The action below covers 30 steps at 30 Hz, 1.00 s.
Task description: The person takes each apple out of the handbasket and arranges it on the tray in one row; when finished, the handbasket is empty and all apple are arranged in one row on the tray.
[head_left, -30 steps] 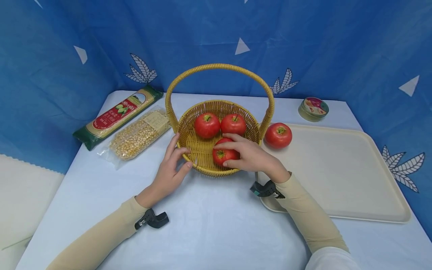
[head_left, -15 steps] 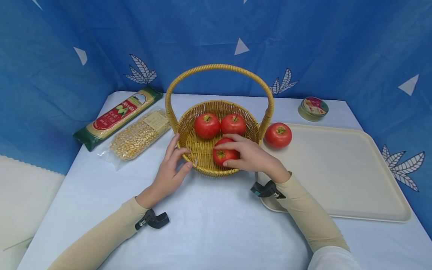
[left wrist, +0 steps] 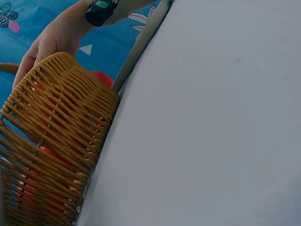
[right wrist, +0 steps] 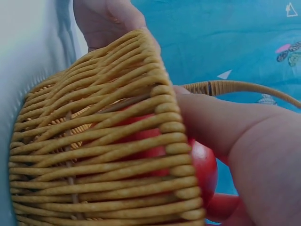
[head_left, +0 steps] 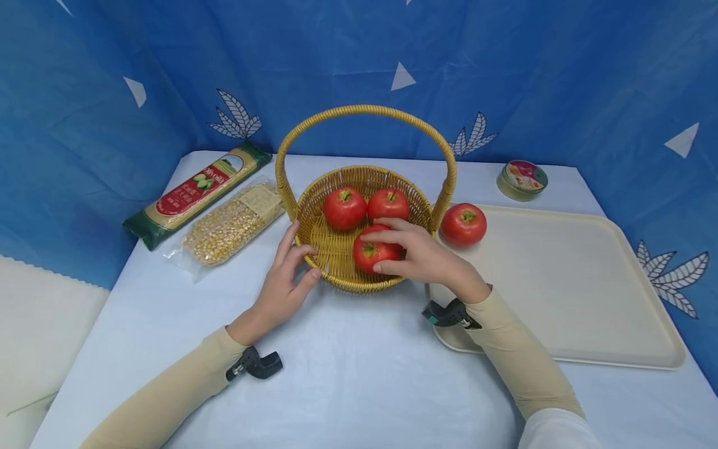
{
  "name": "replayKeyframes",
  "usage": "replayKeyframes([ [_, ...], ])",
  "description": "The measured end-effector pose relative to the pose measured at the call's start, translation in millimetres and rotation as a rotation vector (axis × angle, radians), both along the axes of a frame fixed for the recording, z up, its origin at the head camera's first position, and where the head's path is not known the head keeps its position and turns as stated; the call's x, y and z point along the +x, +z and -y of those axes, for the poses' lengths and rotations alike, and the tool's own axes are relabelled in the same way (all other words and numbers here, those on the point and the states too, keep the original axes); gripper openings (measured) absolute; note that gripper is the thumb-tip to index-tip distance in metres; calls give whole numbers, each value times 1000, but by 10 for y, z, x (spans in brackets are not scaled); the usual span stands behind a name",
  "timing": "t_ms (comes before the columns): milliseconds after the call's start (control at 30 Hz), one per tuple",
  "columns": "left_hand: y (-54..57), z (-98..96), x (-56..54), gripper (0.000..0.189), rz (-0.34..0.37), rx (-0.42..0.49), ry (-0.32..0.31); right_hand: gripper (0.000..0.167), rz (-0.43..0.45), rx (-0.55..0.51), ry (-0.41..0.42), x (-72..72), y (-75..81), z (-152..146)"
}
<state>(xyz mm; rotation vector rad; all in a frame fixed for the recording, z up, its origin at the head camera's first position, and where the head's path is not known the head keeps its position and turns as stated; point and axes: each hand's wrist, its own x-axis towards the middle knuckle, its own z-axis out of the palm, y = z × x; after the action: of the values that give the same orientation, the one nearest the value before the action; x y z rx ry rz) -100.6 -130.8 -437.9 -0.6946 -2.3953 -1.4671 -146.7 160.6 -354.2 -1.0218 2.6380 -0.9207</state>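
A yellow wicker basket (head_left: 331,268) with a tall arched handle stands mid-table and holds three red apples. Two of them, the left apple (head_left: 344,209) and the right apple (head_left: 388,206), lie at the back. My right hand (head_left: 423,254) reaches over the near right rim and holds the front apple (head_left: 367,252), fingers over its top and thumb at its near side. At the near left rim, my left hand (head_left: 280,287) grips the basket's edge with fingertips and thumb. In the right wrist view the basket's wall (right wrist: 113,160) partly hides the held apple (right wrist: 205,169).
Another red apple (head_left: 463,224) sits at the left back corner of a beige tray (head_left: 561,287). A round tin (head_left: 521,181) stands behind the tray. Left of the basket lie a bag of corn kernels (head_left: 232,224) and a green-ended pasta packet (head_left: 196,193).
My right hand has shifted slightly to the right, and more of the front apple shows under its fingers. The left hand and the basket have stayed in place.
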Motion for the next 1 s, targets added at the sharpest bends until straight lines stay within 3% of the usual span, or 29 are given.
replayKeyframes([
  [300, -14, 6, 14, 35, 0, 4, 5, 53, 46, -93, -20, 59, 164, -189],
  [567, -19, 14, 10, 32, -3, 4, 1, 52, 172, -195, -73, 172, 378, -499],
  [833, -22, 8, 5, 32, -4, -6, 0, 53, 101, -242, -91, 332, 492, -904],
  [1000, -20, 2, -1, 33, -11, -8, 1, 59, 116, -324, -104, 401, 503, -1198],
])
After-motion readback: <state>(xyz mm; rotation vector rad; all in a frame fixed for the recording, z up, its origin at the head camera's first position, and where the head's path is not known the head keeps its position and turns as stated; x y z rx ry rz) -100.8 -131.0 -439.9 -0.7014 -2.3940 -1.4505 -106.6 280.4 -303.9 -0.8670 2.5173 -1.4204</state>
